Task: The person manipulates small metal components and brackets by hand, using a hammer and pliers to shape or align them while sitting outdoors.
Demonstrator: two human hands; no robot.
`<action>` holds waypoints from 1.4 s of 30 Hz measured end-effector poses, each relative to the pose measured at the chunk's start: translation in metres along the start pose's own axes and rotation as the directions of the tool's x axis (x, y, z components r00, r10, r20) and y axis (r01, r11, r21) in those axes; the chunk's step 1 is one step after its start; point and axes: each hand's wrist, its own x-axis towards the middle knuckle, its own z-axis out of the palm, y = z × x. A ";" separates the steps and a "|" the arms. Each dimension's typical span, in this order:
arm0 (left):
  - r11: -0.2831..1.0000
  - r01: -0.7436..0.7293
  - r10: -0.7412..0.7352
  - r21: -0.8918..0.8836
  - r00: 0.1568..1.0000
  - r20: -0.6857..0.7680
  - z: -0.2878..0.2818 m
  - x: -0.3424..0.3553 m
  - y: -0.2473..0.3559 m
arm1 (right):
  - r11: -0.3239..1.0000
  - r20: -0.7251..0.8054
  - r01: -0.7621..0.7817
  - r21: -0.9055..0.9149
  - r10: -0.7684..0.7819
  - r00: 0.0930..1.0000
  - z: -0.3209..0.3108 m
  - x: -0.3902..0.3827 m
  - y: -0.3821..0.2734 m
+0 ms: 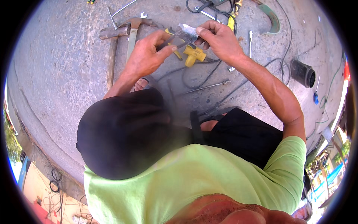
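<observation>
In the head view, a yellow T-shaped connector (194, 55) on the concrete floor (71, 56) serves as landmark. The left hand (147, 54), to its left, has thumb and fingers closed around a dark slim piece (166, 42), which lies up and left of the connector. The right hand (222, 39) is above and right of it, thumb and forefinger drawn together beside a whitish piece (188, 30); whether they grip it I cannot tell, as the fingertips are blurred. Farther left of the connector lies a hammer with a wooden handle (112, 63); below it, a metal rod (206, 87); well to its right, a black canister (299, 72)
</observation>
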 end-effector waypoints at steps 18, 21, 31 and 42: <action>0.994 0.038 -0.038 -0.101 0.999 0.009 0.006 -0.002 0.003 | 0.995 -0.012 0.061 -0.075 -0.062 0.998 0.002 -0.001 0.005; 0.994 0.041 -0.041 -0.105 0.999 0.002 0.006 -0.002 0.001 | 0.995 -0.013 0.065 -0.082 -0.066 0.998 0.003 -0.001 0.005; 0.992 0.052 -0.053 -0.113 0.999 -0.008 0.007 -0.003 0.001 | 0.996 -0.031 0.077 -0.046 -0.079 0.996 0.006 -0.002 0.004; 0.990 0.056 -0.053 -0.130 0.998 0.026 0.002 0.003 -0.010 | 0.998 0.023 0.060 0.019 -0.061 0.998 0.003 -0.005 -0.001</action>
